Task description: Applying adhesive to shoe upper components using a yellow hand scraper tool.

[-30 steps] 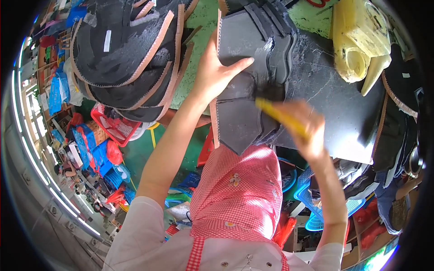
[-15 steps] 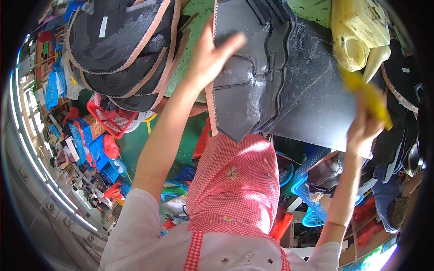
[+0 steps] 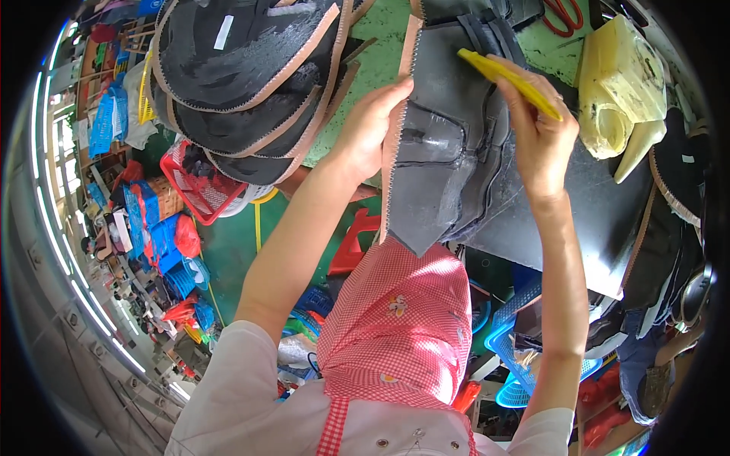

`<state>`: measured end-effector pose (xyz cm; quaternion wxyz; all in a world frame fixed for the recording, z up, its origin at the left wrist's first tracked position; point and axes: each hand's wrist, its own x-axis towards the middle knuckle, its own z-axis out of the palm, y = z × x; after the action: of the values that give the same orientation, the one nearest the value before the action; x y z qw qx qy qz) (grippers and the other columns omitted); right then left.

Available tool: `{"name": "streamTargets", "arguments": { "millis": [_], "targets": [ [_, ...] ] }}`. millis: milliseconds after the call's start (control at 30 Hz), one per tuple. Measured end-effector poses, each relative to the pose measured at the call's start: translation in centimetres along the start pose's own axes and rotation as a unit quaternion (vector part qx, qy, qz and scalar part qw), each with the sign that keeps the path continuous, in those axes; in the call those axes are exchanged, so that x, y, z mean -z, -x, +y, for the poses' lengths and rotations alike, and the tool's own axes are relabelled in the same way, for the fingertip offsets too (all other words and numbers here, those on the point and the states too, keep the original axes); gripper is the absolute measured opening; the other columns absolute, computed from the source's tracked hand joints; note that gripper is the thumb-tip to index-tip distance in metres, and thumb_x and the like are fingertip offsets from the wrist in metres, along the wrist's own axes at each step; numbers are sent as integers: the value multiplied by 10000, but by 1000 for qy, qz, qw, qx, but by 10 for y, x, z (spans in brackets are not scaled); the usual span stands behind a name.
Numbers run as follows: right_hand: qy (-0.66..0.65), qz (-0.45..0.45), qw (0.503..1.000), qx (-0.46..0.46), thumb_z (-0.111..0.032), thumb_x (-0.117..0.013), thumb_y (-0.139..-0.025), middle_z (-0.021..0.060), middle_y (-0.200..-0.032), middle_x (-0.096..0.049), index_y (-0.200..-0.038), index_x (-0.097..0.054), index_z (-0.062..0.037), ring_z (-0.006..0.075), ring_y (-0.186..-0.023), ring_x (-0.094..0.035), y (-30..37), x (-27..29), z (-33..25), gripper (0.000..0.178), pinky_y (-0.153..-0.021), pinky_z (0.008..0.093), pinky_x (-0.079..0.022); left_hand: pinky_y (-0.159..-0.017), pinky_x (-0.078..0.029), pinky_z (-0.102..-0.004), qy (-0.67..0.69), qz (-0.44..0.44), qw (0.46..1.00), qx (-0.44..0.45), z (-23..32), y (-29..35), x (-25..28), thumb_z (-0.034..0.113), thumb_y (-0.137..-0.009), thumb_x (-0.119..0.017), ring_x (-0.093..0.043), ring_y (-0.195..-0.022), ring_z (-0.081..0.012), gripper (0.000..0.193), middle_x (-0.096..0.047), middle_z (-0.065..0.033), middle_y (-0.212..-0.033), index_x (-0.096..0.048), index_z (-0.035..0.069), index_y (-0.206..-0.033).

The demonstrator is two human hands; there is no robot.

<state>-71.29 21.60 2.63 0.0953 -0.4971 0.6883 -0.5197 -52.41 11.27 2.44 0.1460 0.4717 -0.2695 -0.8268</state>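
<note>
My left hand [image 3: 370, 128] presses flat on the left, tan-stitched edge of a dark grey cut piece [image 3: 441, 152] that lies on the green table [image 3: 380, 61]. The piece shines wet in its middle. My right hand [image 3: 541, 133] is closed on a yellow brush handle [image 3: 509, 80], whose tip rests on the top of the same piece. Both forearms reach up from the lower edge.
A fanned stack of dark pieces with tan edging [image 3: 243, 76] lies at the upper left. A yellow plastic glue container [image 3: 620, 83] sits at the upper right, red scissors [image 3: 563, 15] at the top. A red basket [image 3: 199, 186] and blue baskets [image 3: 525, 346] stand below the table.
My right hand has swung with the yellow brush from the container on the right back over the dark piece. My left hand has stayed on the piece's left edge.
</note>
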Motion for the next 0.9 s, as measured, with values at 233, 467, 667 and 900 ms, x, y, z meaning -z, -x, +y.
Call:
{"name": "streamTargets", "arguments": {
  "millis": [233, 467, 667, 900],
  "targets": [
    [-6, -357, 931, 76, -34, -673, -724, 78, -1037, -683, -1111, -702, -117, 229, -781, -701, 90, 6, -39, 397, -682, 308, -581, -804, -494, -297, 33, 55, 998, -14, 4, -5, 1, 267, -949, -594, -619, -875, -140, 276, -648, -43, -1028, -599, 38, -1105],
    [-64, -176, 978, -92, 25, -635, -805, 108, -963, -697, -1020, -703, -38, 224, -813, -677, 94, 19, -45, 234, -701, 339, -535, -1019, -433, -392, 124, -112, 985, 51, 4, -3, 26, 300, -1000, -469, -582, -1157, -212, 409, -604, -89, -1276, -515, 49, -1319],
    [-89, -48, 957, -273, -7, -621, -903, 81, -864, -655, -1071, -696, -18, 115, -701, -588, 109, 30, -15, 184, -636, 240, -485, -976, -472, -398, 3, -17, 997, -71, 60, -18, 12, 313, -983, -515, -614, -1100, -219, 399, -631, -98, -1217, -559, 44, -1274],
    [-179, 11, 938, -297, -60, -618, -925, -2, -803, -594, -1051, -682, -11, 33, -596, -492, 58, 82, -5, 150, -489, 187, -393, -924, -445, -279, -358, 85, 825, -428, 215, -98, -64, 77, -908, -636, -570, -1082, -179, 590, -605, -120, -1202, -356, -10, -1420]
  ]
}}
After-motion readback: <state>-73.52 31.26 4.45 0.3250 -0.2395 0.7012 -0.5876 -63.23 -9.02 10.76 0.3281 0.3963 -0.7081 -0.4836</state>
